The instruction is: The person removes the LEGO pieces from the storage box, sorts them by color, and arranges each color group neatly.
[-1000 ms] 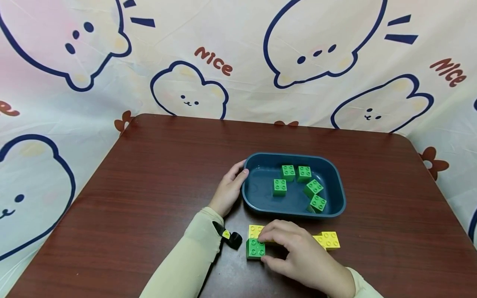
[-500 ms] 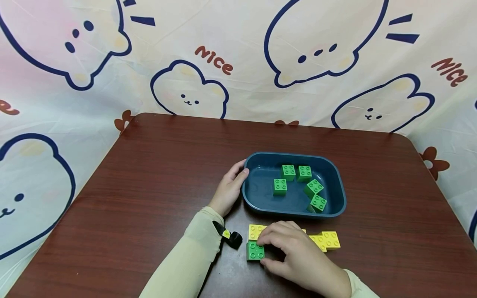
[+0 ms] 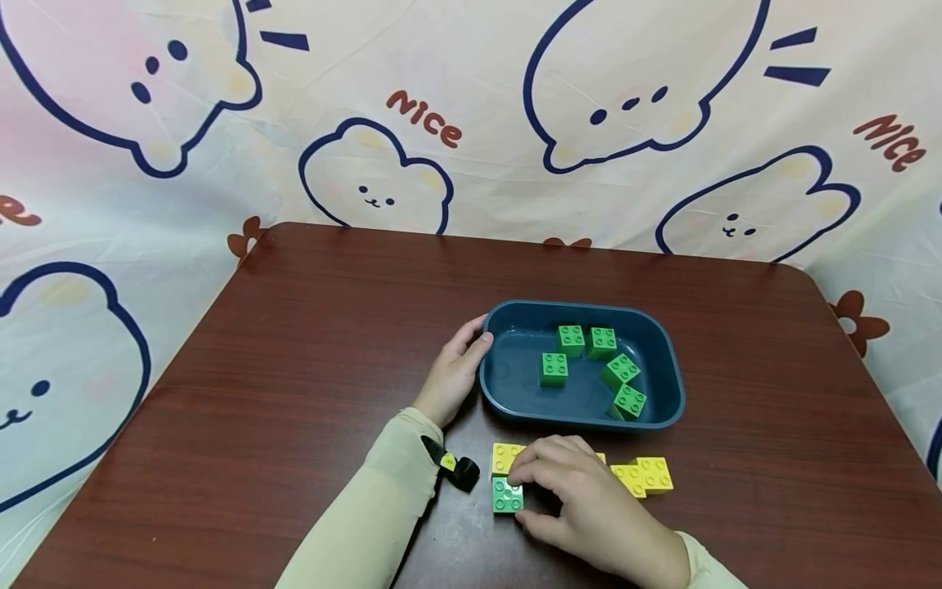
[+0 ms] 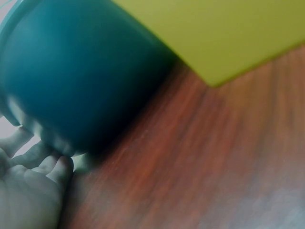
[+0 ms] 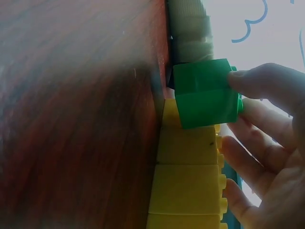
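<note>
In the head view my left hand [image 3: 454,372] holds the left end of a dark blue tray [image 3: 503,368], its thumb at the rim. The left wrist view has my curled fingers [image 4: 59,167] against the tray's outer wall [image 4: 81,81]. My right hand [image 3: 589,499] pinches a green toy building brick [image 3: 507,496] with four-stud top between thumb and fingers. That brick [image 5: 206,93] sits at the near left end of a row of yellow bricks [image 3: 505,460], overlapping them in the right wrist view. The hand hides the middle of the row.
Several green bricks [image 3: 554,370] lie spread inside the tray. The row's right end is two yellow bricks [image 3: 652,474] set slightly askew. A black wrist camera [image 3: 462,473] is strapped at the left sleeve, left of the held brick. Patterned cloth [image 3: 471,65] hangs behind the brown table [image 3: 331,327].
The green brick has shifted slightly towards me, then turned a little in my right fingers. My right hand has moved slightly with it, uncovering more yellow brick. The left hand and tray stay put.
</note>
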Demonstrator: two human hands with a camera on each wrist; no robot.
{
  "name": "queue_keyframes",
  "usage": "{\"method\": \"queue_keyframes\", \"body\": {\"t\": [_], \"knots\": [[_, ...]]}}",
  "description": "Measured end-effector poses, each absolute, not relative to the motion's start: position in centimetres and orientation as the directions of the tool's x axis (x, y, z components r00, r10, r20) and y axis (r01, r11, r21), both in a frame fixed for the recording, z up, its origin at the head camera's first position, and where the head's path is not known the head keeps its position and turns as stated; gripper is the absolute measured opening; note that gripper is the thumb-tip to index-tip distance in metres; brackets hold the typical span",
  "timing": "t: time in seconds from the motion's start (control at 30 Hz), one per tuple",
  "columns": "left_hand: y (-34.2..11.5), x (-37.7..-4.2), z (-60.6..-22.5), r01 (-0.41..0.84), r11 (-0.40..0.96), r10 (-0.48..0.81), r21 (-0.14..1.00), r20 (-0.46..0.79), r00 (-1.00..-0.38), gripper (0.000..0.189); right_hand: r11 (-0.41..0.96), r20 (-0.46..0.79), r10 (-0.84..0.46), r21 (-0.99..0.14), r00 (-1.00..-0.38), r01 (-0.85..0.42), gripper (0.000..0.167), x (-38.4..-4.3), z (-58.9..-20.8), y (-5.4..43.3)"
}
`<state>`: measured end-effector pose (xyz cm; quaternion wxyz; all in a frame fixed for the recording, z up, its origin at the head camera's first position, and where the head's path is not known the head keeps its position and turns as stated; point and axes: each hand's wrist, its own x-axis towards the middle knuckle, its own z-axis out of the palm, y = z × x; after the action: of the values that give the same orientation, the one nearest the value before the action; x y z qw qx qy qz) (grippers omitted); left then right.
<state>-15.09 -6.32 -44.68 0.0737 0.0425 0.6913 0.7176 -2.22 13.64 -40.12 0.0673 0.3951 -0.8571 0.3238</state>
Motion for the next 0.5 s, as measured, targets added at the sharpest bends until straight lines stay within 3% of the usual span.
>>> {"method": "queue_keyframes", "body": {"t": [0.5], "knots": [[-6.26,-15.30,-44.76,-0.066,-0.028,0.159,0.997,-0.061,-0.985,0.042,0.512,0.348,-0.633,-0.482,-0.691,-0.711,0.029,-2.20,-40.60,13.40]]}}
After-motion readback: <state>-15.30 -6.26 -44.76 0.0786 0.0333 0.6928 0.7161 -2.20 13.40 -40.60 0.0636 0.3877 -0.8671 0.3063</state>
